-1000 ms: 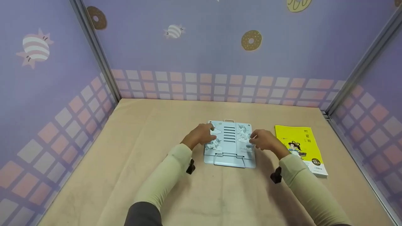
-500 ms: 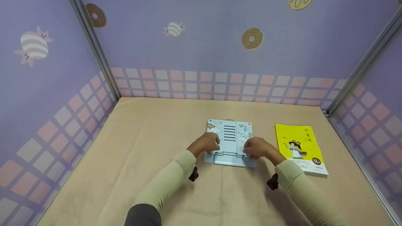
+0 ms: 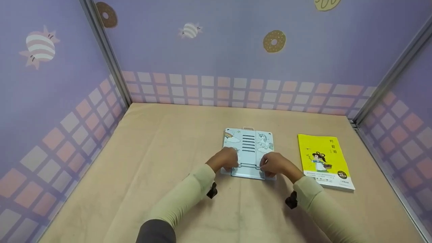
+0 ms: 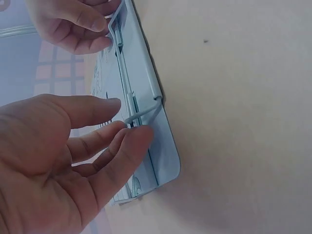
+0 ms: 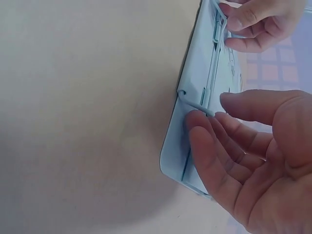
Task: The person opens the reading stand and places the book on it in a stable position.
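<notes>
A light blue book stand (image 3: 249,141) with unicorn drawings and slots lies on the table. Along its near edge runs a wire page holder (image 4: 141,116). My left hand (image 3: 226,158) is at the holder's left end, its bent fingers (image 4: 139,139) against or very close to the wire and its thumb slightly apart from it. At the right end, my right hand (image 3: 274,163) is placed likewise; its fingers (image 5: 200,122) are close beside the wire, with a small gap to the thumb. Contact with the wire is hard to tell on both sides.
A yellow book (image 3: 324,158) with a cartoon figure lies flat to the right of the stand. Beige cloth covers the table (image 3: 168,135). Patterned purple panels (image 3: 229,44) enclose the back and both sides, with metal posts (image 3: 108,50) at the corners.
Both hands have come down from the stand's upper left and right sides to its near edge, at the ends of the wire page holder. The stand and the yellow book stay in place.
</notes>
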`<state>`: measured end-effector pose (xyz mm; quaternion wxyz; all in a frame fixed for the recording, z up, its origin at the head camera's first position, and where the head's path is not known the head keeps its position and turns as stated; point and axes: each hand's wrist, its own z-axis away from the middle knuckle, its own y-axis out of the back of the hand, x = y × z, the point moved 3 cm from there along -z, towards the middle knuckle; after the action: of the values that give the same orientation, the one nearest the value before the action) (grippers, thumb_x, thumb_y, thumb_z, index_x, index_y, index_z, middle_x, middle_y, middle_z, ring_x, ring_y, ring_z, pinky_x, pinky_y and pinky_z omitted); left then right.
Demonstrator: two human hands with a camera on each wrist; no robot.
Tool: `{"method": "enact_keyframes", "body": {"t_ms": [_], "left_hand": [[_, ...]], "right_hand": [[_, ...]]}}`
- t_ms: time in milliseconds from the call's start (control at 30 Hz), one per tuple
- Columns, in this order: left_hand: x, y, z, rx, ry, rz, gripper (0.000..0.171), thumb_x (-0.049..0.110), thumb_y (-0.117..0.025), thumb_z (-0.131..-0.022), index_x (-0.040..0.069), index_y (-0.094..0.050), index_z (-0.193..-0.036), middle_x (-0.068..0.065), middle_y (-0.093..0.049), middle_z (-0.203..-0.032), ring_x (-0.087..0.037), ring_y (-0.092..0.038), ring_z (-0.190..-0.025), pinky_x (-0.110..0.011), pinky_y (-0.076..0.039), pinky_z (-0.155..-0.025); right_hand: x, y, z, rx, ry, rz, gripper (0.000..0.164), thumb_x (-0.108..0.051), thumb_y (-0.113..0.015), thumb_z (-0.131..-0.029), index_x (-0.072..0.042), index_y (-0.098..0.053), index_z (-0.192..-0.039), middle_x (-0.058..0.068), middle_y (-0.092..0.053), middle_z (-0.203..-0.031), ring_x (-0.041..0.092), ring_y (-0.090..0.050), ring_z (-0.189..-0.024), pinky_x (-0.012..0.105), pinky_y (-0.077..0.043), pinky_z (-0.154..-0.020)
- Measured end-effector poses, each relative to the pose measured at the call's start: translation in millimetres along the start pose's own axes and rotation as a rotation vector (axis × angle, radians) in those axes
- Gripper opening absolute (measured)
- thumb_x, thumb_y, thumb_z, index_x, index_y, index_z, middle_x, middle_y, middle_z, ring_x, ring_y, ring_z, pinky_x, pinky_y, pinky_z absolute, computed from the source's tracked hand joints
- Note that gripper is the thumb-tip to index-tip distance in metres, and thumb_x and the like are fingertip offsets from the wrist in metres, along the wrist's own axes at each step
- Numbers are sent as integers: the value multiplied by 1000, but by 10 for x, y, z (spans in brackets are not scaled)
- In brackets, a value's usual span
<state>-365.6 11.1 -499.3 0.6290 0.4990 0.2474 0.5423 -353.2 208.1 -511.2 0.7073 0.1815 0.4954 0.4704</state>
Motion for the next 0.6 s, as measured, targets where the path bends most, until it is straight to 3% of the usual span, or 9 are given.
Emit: {"method": "enact_keyframes", "body": {"t_ms": [133,200,300,433,500,600], "left_hand": [[27,-1,9,1,22,-16,26,24,-65,-88,5,-67,-70,-1,-50,-73,-16,-46,-65,-29,-37,-66],[36,0,16,1,32,-12,27,22,-66,-87,5,-64,-66,-1,-49,-69,-15,-45,-60,-27,-37,-61],[69,1,19,5,-8,-153,34,16,-63,-85,10,-49,-55,-1,-42,-63,-15,-39,-58,-26,-32,-55],[94,-6,22,37,-9,-190,32,7,-60,-80,10,-39,-55,-4,-38,-62,-17,-34,-57,-27,-27,-49],[92,-9,25,46,23,-112,29,6,-61,-80,8,-43,-57,-4,-38,-62,-16,-34,-55,-27,-26,-47],[90,-14,20,41,44,-71,27,6,-63,-80,7,-46,-59,-3,-37,-60,-15,-33,-53,-27,-25,-45]], "right_hand": [[4,-20,4,9,-14,9,14,-13,-67,-85,-7,-67,-98,9,-64,-86,17,-62,-70,27,-54,-63],[2,-28,5,17,-25,7,13,-11,-67,-84,-7,-67,-97,9,-64,-87,17,-62,-70,26,-54,-62],[-4,-41,12,34,-34,1,13,-7,-68,-82,-6,-66,-95,9,-64,-87,17,-62,-70,26,-53,-61],[-9,-61,23,58,-51,-18,15,-3,-69,-79,-6,-67,-93,9,-64,-88,18,-62,-71,26,-53,-61],[-5,-69,23,62,-59,-22,15,-3,-69,-79,-6,-66,-94,9,-64,-89,18,-62,-72,26,-52,-61],[-2,-75,15,62,-68,-38,16,-3,-69,-80,-7,-66,-95,9,-64,-90,19,-62,-73,25,-52,-61]]}}
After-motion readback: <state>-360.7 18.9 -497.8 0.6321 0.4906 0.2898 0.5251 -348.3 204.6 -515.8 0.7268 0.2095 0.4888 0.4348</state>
